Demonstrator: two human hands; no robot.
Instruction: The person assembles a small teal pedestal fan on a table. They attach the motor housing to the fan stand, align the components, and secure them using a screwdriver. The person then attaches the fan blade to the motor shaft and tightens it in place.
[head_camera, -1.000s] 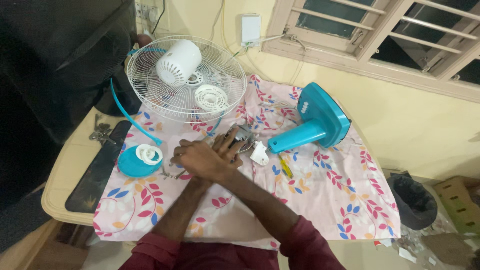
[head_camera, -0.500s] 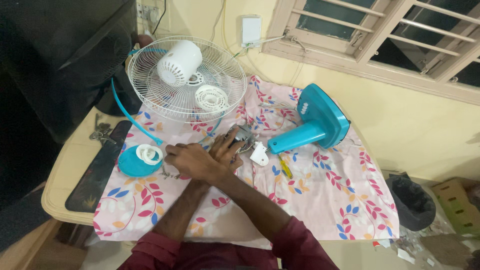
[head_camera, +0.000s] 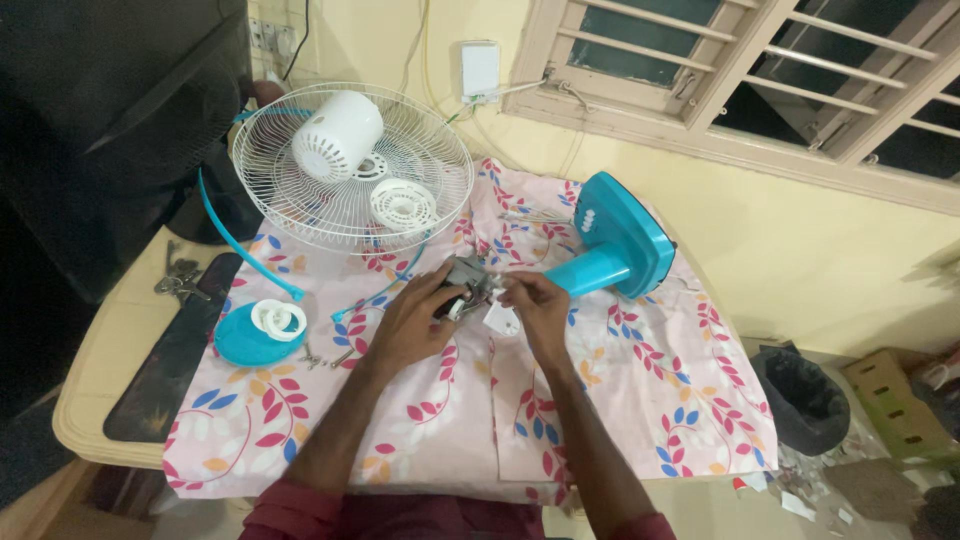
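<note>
Your left hand (head_camera: 405, 325) is curled around the small grey metal motor assembly (head_camera: 468, 277) in the middle of the bench, fingers wrapped on its near side. Your right hand (head_camera: 538, 305) is right up against it from the other side, fingertips pinched on the motor's right end, with a small white plastic piece (head_camera: 501, 319) sitting just under that hand and touching the motor. So both hands are closed on the motor, meeting over it, and your forearms come up from the bottom edge in dark red sleeves.

The motor sits on a pink cloth with a red and blue leaf print (head_camera: 640, 400) that covers most of the bench (head_camera: 95, 370). Just right of your right hand lies the teal fan stand (head_camera: 615, 245), tipped on its side with the neck pointing at the motor.

Behind your hands there's the white wire fan guard (head_camera: 350, 165) lying flat, with a white motor cover (head_camera: 335, 122) and a smaller white vented cap (head_camera: 402, 204) sitting inside it. A thin teal ring strip (head_camera: 235, 245) curves out from under the guard's left side. Left of your left hand is a teal round cap (head_camera: 245, 335) with a white ring piece (head_camera: 278, 318) on top. A few small metal bits (head_camera: 325, 355) lie between that cap and your left wrist.

Off the bench to the right, a black bin (head_camera: 805, 400) stands on the floor.
</note>
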